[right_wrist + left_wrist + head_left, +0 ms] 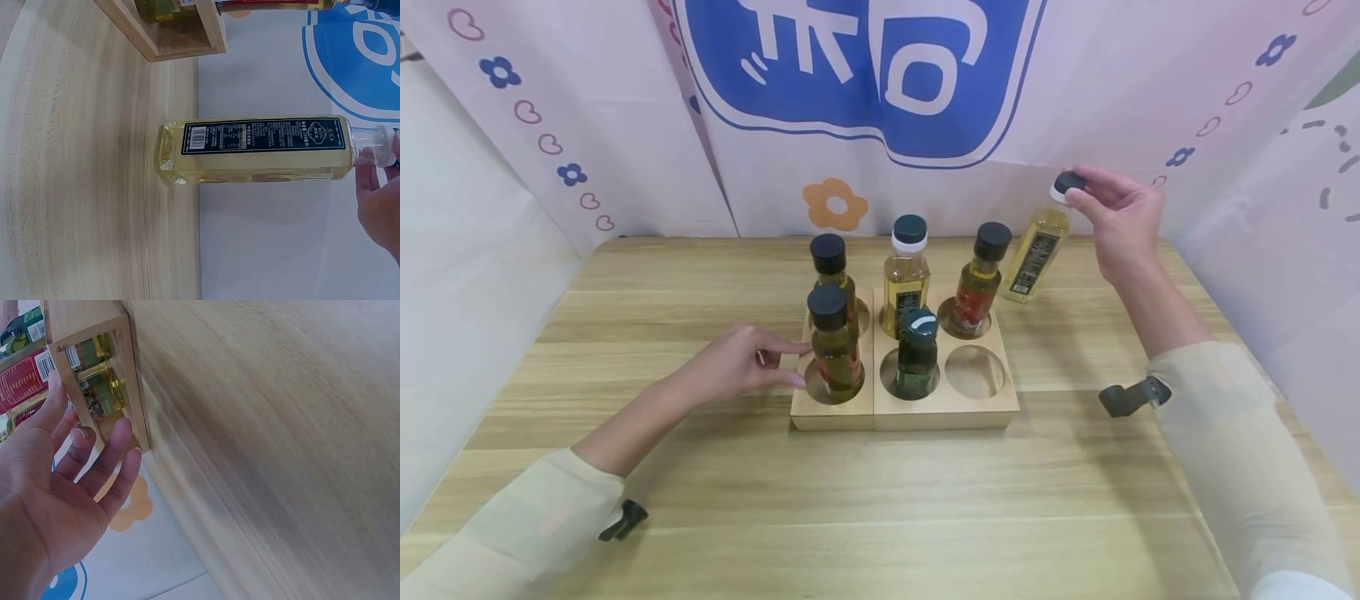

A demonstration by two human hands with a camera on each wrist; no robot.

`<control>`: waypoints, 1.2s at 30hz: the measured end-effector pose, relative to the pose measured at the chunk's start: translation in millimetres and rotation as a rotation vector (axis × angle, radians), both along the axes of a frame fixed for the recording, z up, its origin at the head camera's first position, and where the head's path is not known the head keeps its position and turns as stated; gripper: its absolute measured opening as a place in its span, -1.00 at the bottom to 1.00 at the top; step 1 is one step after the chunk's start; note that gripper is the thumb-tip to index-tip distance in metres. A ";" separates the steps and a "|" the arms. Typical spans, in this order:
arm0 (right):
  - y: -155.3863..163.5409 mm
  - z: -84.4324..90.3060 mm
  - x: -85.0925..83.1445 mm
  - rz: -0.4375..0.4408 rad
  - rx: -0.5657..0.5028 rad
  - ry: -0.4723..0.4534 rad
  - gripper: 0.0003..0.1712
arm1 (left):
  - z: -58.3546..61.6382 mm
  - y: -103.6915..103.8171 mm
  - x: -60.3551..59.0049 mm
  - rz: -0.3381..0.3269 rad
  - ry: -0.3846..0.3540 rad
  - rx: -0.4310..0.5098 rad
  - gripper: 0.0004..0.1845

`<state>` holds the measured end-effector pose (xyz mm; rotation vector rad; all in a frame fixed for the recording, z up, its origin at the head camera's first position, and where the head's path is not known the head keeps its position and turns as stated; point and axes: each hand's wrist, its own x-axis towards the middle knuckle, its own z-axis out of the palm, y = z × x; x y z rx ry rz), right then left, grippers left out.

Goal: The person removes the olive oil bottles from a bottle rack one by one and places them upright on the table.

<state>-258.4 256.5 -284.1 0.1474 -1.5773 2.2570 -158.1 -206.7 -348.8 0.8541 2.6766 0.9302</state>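
My right hand [1122, 218] pinches the dark cap of a tall bottle of pale yellow oil [1036, 258]. The bottle's black label [262, 135] shows in the right wrist view, and its base appears to meet the tabletop beside the rack. My left hand [736, 360] is at the left side of a wooden bottle rack [943, 419], thumb and forefinger by its edge. In the left wrist view that hand's fingers [112, 456] are loosely bent; whether they press the rack is unclear. Nearest to it stands a black-capped bottle with a red label [837, 358].
The rack also holds another black-capped bottle [830, 254], a green-capped oil bottle [906, 271], a short dark green bottle [917, 358] and a red-labelled bottle [977, 287]. Its front right hole [976, 373] shows bare wood. A printed cloth [760, 183] hangs behind the table [880, 517].
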 end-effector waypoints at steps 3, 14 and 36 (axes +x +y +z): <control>0.0 -2.0 -1.9 -0.006 0.016 -0.008 -0.68 | -0.5 0.1 0.0 -0.001 0.005 0.001 -0.49; 2.3 -3.9 -5.7 -0.010 0.062 -0.029 -0.70 | -1.7 0.4 -1.1 -0.010 0.012 0.004 -0.49; 0.4 2.9 1.9 -0.098 0.265 -0.031 -0.64 | -3.1 -1.3 -1.9 -0.006 0.019 0.001 -0.49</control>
